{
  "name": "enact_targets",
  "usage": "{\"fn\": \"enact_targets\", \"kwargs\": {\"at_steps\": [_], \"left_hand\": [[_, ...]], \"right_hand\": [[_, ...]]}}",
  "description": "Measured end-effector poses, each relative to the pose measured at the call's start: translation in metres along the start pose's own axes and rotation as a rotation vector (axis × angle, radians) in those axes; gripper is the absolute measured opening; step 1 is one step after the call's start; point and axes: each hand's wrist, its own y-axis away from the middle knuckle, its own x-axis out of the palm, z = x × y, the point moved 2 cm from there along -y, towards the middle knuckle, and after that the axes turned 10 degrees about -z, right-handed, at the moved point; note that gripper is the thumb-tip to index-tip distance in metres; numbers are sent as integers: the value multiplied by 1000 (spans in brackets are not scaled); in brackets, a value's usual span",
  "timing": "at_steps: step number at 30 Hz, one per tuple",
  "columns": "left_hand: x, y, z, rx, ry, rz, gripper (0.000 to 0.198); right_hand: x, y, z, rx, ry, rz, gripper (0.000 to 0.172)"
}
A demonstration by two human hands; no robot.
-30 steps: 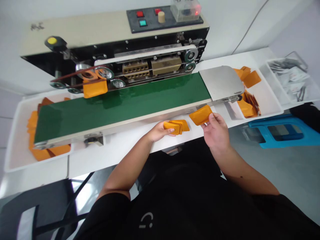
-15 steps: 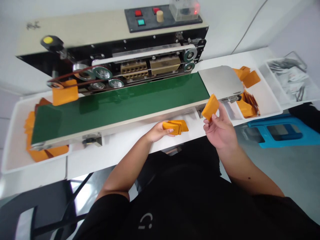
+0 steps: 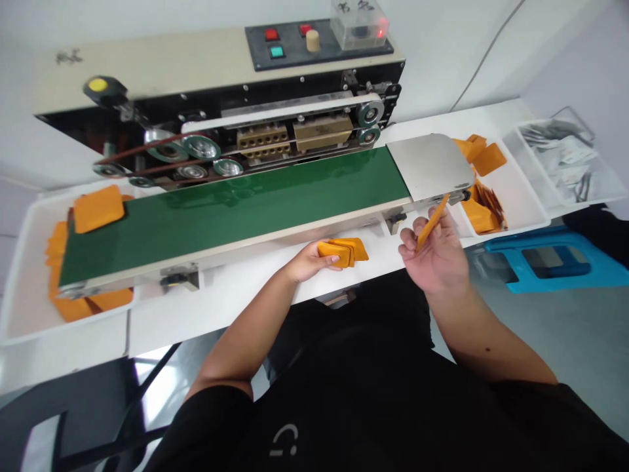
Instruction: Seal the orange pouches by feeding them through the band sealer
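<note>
Head view: from here I have the left hand [image 3: 310,261] closed around a small stack of orange pouches [image 3: 344,252], resting on the white bench [image 3: 236,314]. The right hand [image 3: 435,254] pinches one orange pouch [image 3: 431,223] edge-on between thumb and fingers, just in front of the steel plate [image 3: 430,167] at the end of the green conveyor belt [image 3: 221,210]. Another orange pouch [image 3: 98,208] lies at the belt's far end, near the band sealer [image 3: 295,85].

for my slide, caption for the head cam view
Left hand on stacked orange pouches, right hand holding one edge-on by a green conveyor belt
</note>
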Motion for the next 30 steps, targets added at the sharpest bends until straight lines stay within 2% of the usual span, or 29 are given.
{"fn": "enact_targets", "kwargs": {"at_steps": [4,9,12,18,26,30], "left_hand": [[2,0,-4,10,-26,52,55],[4,-1,-7,-2,-44,38,60],[6,-1,-8,-11,-38,58,61],[8,-2,-10,2,-16,82,60],[7,-2,-10,-8,-3,77,56],[8,-3,-11,-23,-41,84,51]], "right_hand": [[11,-48,32,-120,65,-14,39],[26,-126,57,-39,241,-91,22],[38,-152,62,21,315,-139,24],[59,-162,61,83,391,-182,21],[73,-185,37,133,397,-143,20],[83,-184,31,135,385,-94,18]]}}
